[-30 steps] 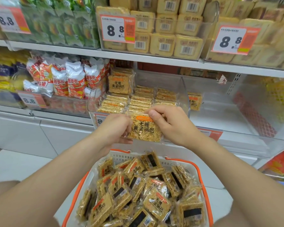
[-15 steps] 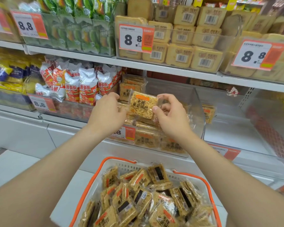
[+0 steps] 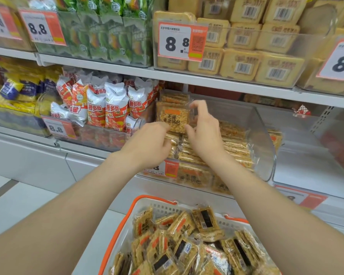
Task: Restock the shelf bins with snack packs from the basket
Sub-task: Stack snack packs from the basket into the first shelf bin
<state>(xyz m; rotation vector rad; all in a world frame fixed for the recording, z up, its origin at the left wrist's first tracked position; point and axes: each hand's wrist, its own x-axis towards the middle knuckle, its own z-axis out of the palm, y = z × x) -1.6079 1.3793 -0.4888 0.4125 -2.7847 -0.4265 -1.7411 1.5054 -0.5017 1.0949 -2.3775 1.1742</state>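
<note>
A clear-wrapped golden rice-crisp snack pack (image 3: 172, 120) stands upright at the back left of the clear shelf bin (image 3: 266, 147), in front of other upright packs. My right hand (image 3: 206, 133) pinches its right edge, thumb low and fingers at the top corner. My left hand (image 3: 150, 145) has curled fingers at the pack's lower left corner. Rows of the same packs (image 3: 234, 147) lie in the bin. Below, the white basket with an orange rim (image 3: 118, 233) holds several more packs (image 3: 187, 245).
Red-and-white snack bags (image 3: 107, 108) fill the bin to the left. A bin on the right (image 3: 316, 165) shows a bare white floor. The upper shelf carries yellow barcoded packs (image 3: 244, 64) and green packs (image 3: 107, 40). Price tags reading 8.8 (image 3: 179, 42) hang on bin fronts.
Both hands carried the pack up from above the basket and back into the bin, where it now stands against the upright packs at the rear left. The view moved closer to the shelf.
</note>
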